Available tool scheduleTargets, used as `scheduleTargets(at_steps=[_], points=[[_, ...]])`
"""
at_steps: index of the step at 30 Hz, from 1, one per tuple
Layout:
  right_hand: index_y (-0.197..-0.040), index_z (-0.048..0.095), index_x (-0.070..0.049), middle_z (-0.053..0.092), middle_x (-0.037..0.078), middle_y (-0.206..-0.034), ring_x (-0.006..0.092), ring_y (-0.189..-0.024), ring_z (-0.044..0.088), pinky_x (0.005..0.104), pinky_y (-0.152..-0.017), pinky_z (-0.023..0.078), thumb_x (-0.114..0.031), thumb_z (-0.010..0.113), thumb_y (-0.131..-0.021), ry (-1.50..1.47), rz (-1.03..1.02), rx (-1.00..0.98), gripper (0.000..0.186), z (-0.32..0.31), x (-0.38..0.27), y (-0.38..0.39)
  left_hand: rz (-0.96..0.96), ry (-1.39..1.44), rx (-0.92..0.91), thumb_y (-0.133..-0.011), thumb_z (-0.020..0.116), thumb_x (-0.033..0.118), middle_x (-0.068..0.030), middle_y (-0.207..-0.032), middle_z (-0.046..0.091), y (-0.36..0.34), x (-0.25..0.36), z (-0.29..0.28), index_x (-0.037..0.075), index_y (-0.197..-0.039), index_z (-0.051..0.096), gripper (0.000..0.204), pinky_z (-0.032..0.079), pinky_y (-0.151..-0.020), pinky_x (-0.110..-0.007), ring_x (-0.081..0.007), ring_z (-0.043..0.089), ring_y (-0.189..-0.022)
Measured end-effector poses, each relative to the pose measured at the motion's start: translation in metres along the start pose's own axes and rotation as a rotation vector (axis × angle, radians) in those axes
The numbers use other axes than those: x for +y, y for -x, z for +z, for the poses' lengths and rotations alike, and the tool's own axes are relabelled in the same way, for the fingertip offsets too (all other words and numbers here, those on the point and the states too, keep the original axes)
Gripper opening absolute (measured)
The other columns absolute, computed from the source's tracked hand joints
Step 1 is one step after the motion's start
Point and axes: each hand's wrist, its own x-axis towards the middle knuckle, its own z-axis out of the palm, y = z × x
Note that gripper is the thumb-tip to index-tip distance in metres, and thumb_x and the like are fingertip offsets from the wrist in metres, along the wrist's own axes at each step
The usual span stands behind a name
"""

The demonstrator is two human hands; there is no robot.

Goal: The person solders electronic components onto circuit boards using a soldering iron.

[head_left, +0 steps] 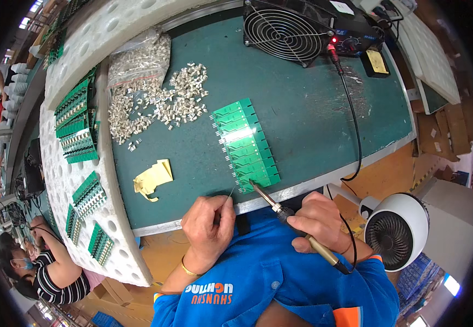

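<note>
A green circuit board panel (246, 148), scored into several strips with small pins along its left side, lies flat on the green work table (204, 163). My right hand (318, 220) is wrapped round the handle of a soldering iron (265, 197), whose tip is at the panel's near end. Left of it, my left hand (209, 223) pinches a thin strand of solder wire (232, 191) that reaches up toward the same near corner. Whether tip and wire touch cannot be made out. Both hands are at the table's front edge.
Small white connectors (179, 98) lie heaped beside a clear bag (141, 60) of more. A crumpled yellow paper (153, 178) sits left. White foam trays (62, 169) hold finished-looking boards (76, 122). A black fan (285, 32) and soldering station (351, 43) stand behind; the iron's cord (357, 131) hangs right.
</note>
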Motion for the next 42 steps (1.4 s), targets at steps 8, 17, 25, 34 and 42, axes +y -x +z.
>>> scheduleTargets(at_steps=[8, 17, 25, 34, 42], points=[[-0.100, 0.066, -0.002, 0.060, 0.005, -0.068, 0.0195, -0.054, 0.055, 0.0315, -0.052, 0.044, -0.037, 0.070, -0.090, -0.026, 0.001, 0.022, 0.036, 0.003, 0.001, 0.000, -0.008, 0.003, -0.039, -0.083, 0.070, -0.003, -0.0088, -0.068, 0.057, 0.005, 0.000, -0.003, 0.002, -0.090, 0.059, 0.014, 0.042, -0.046, -0.032, -0.0196, 0.052, -0.050], [-0.097, 0.066, -0.002, 0.058, 0.004, -0.065, 0.0191, -0.052, 0.054, 0.0317, -0.050, 0.042, -0.036, 0.068, -0.092, -0.055, -0.009, 0.080, 0.035, 0.004, 0.006, 0.002, -0.027, 0.024, -0.016, -0.087, 0.064, -0.004, -0.0119, -0.078, 0.058, 0.010, 0.001, -0.002, -0.001, -0.090, 0.058, 0.008, 0.043, -0.055, -0.029, -0.0199, 0.055, -0.063], [-0.095, 0.066, -0.001, 0.059, 0.005, -0.064, 0.0192, -0.052, 0.055, 0.0323, -0.050, 0.042, -0.029, 0.070, -0.090, -0.104, 0.013, 0.098, 0.028, 0.004, 0.007, 0.002, 0.034, -0.063, -0.011, -0.076, 0.074, -0.005, -0.0100, -0.079, 0.060, 0.012, 0.004, 0.002, 0.002, -0.087, 0.066, 0.015, 0.048, -0.055, -0.031, -0.0207, 0.059, -0.064], [-0.091, 0.066, -0.001, 0.059, 0.006, -0.062, 0.0199, -0.051, 0.056, 0.0322, -0.050, 0.043, -0.019, 0.069, -0.088, -0.120, 0.030, 0.126, 0.018, 0.010, 0.008, -0.001, 0.013, -0.039, 0.001, -0.072, 0.077, -0.002, -0.0085, -0.078, 0.061, 0.013, 0.002, 0.003, 0.004, -0.086, 0.070, 0.017, 0.049, -0.053, -0.032, -0.0213, 0.061, -0.062], [-0.088, 0.065, -0.001, 0.059, 0.006, -0.062, 0.0205, -0.050, 0.056, 0.0328, -0.051, 0.044, -0.010, 0.069, -0.084, -0.140, 0.058, 0.124, 0.010, 0.009, 0.008, -0.004, 0.014, -0.028, -0.018, -0.072, 0.077, -0.002, -0.0079, -0.077, 0.060, 0.011, 0.003, 0.001, 0.003, -0.086, 0.071, 0.016, 0.049, -0.053, -0.031, -0.0212, 0.061, -0.062]])
